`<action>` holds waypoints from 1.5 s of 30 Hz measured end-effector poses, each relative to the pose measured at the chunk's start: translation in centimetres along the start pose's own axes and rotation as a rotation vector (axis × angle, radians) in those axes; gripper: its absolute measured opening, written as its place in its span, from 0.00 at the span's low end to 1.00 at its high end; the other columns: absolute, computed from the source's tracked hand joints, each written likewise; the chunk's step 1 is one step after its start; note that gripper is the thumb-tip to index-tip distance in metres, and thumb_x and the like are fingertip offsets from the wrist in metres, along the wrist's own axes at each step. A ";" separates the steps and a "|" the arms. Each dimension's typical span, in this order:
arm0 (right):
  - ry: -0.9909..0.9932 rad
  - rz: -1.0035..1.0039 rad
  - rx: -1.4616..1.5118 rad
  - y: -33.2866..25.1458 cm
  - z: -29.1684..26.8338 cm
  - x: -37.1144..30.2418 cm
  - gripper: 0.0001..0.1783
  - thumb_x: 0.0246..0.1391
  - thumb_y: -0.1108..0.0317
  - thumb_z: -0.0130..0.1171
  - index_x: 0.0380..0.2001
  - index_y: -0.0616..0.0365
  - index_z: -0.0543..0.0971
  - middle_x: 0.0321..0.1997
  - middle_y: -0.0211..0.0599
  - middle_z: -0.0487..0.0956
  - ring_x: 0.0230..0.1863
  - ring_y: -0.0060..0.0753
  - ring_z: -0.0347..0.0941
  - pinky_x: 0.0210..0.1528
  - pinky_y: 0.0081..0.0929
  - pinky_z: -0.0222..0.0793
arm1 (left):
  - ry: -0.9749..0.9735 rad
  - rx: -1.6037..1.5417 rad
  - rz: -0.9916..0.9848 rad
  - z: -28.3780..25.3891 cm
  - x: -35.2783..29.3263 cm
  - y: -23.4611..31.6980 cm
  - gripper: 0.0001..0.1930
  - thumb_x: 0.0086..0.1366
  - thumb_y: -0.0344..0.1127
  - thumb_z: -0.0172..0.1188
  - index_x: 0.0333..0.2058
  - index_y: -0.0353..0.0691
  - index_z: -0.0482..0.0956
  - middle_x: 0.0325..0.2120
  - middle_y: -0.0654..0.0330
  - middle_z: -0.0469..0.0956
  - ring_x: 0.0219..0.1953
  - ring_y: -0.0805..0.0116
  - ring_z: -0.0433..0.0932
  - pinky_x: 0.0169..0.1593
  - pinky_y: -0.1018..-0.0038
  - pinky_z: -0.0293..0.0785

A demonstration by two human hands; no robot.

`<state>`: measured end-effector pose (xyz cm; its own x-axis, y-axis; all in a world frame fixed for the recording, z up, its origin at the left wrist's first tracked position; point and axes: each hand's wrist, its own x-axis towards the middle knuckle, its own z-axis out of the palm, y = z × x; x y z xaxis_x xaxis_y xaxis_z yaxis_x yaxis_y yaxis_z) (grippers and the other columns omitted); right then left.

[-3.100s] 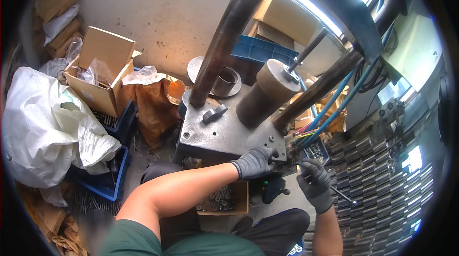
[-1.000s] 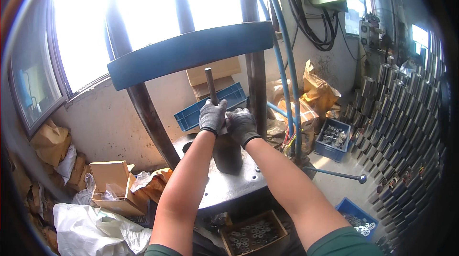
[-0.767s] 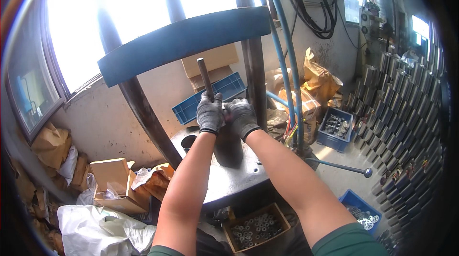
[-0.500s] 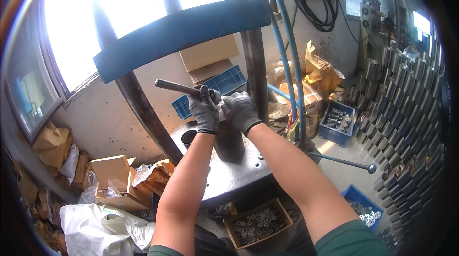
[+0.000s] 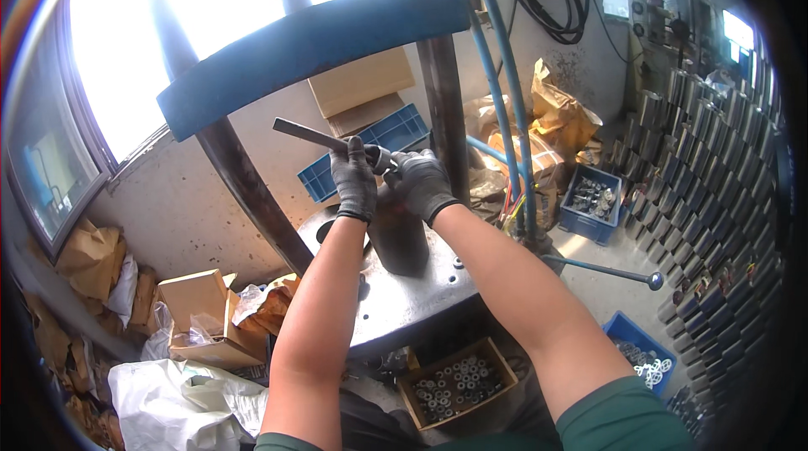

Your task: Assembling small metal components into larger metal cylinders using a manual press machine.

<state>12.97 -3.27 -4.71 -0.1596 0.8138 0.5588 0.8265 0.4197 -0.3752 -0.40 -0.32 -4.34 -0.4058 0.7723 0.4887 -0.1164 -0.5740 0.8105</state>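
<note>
My left hand (image 5: 355, 186), in a grey glove, is closed around a dark metal rod (image 5: 308, 133) that slants up to the left. At its other end the rod has a thicker round collar (image 5: 381, 161). My right hand (image 5: 422, 185), gloved too, has its fingers bent at that collar end; whatever they pinch there is hidden. Both hands are above a dark upright cylinder (image 5: 399, 242) standing on the metal press table (image 5: 389, 304). Left of the cylinder, a round opening or ring on the table is partly covered by my left forearm.
A blue press crossbeam (image 5: 320, 51) spans dark posts ahead. Below the table sits a box of metal rings (image 5: 459, 388). Blue bins (image 5: 591, 203) of parts and stacked metal tubes (image 5: 699, 215) stand right. A lever (image 5: 606, 270) juts out rightward. Cartons and a white sack (image 5: 181, 405) lie left.
The rod's free end has tipped up slightly, and its collar shows more clearly. My right hand has shifted a little, its fingers now bent at the collar end. The whole view has moved slightly.
</note>
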 end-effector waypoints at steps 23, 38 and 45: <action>-0.586 -0.249 -0.591 12.2 -27.6 -22.4 0.10 0.50 0.61 0.62 0.26 0.55 0.84 0.31 0.42 0.82 0.37 0.48 0.80 0.46 0.45 0.77 | -0.112 0.626 0.107 3.4 -0.9 4.4 0.13 0.76 0.42 0.57 0.43 0.39 0.68 0.22 0.60 0.75 0.23 0.66 0.79 0.27 0.64 0.78; 0.417 -0.194 -0.145 17.2 -24.7 -14.4 0.15 0.58 0.63 0.67 0.44 0.61 0.81 0.43 0.50 0.82 0.45 0.52 0.81 0.50 0.41 0.78 | -0.174 0.389 0.057 3.8 -0.2 3.7 0.11 0.77 0.39 0.56 0.44 0.38 0.66 0.21 0.60 0.74 0.20 0.69 0.78 0.22 0.70 0.77; 0.389 0.036 -0.209 17.7 -23.5 -9.0 0.25 0.65 0.52 0.62 0.54 0.61 0.81 0.51 0.54 0.83 0.54 0.50 0.81 0.59 0.40 0.76 | -0.240 0.489 -0.011 4.0 0.9 4.3 0.14 0.79 0.45 0.52 0.47 0.38 0.70 0.22 0.59 0.77 0.22 0.68 0.80 0.24 0.71 0.78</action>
<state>41.68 -12.58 1.01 0.0539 0.5978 0.7999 0.9255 0.2708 -0.2647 2.35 -0.98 0.92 -0.1823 0.8510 0.4926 0.3389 -0.4158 0.8439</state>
